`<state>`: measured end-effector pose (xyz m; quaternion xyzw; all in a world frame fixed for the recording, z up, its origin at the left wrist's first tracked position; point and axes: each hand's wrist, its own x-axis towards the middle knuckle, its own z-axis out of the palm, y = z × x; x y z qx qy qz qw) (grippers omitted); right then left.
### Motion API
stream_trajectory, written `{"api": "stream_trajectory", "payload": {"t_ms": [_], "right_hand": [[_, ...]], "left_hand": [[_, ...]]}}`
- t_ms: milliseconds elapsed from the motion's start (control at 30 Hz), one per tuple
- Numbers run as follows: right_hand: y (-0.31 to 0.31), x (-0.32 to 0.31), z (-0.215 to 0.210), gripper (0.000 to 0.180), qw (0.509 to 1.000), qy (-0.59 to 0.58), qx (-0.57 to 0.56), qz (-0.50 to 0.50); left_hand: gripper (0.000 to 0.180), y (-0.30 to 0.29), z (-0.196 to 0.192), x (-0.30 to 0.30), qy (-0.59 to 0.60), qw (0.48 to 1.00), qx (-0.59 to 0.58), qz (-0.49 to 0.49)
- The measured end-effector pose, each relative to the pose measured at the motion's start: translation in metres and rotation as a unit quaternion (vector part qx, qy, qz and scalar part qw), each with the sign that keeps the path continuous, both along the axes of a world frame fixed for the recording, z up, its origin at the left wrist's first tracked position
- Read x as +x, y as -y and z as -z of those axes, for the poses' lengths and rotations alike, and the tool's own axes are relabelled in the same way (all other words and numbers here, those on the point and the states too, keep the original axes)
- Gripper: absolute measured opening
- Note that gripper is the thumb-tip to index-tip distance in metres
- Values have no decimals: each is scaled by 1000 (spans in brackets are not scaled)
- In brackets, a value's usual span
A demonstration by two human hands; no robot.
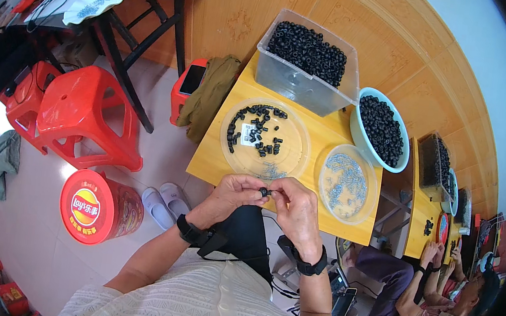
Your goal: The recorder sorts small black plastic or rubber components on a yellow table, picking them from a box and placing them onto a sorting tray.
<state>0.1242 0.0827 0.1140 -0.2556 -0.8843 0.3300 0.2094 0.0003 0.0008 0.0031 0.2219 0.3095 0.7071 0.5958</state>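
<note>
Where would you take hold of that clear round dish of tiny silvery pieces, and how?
Probably by the near rim of the clear round dish, coming in from the near side. Nothing blocks that stretch, while the light blue bowl crowds its far right. The dish looks wide and shallow, with silvery pieces loose inside, so holding it level seems wise.

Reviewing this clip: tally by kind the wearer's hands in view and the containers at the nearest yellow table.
Hands: 2, left hand and right hand, together at a small black piece
Clear rectangular box: 1
Light-blue bowl: 1
Round clear trays: 2, left tray and right tray
Total: 6
</note>
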Motion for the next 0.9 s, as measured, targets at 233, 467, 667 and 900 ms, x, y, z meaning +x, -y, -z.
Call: {"api": "stream_trajectory", "payload": {"t_ms": [233,467,667,900], "right_hand": [[1,0,4,14,1000,-6,-17,21],[2,-4,2,12,1000,8,28,-3],[5,-7,4,12,995,69,75,-12],[10,-9,11,13,995,63,80,9]], "left_hand": [[19,0,-2,1,72,997,-4,28],[20,-1,-1,1,54,998,-4,21],[18,0,1,2,0,1000,18,7],[17,2,2,4,-49,998,7,-26]]}}
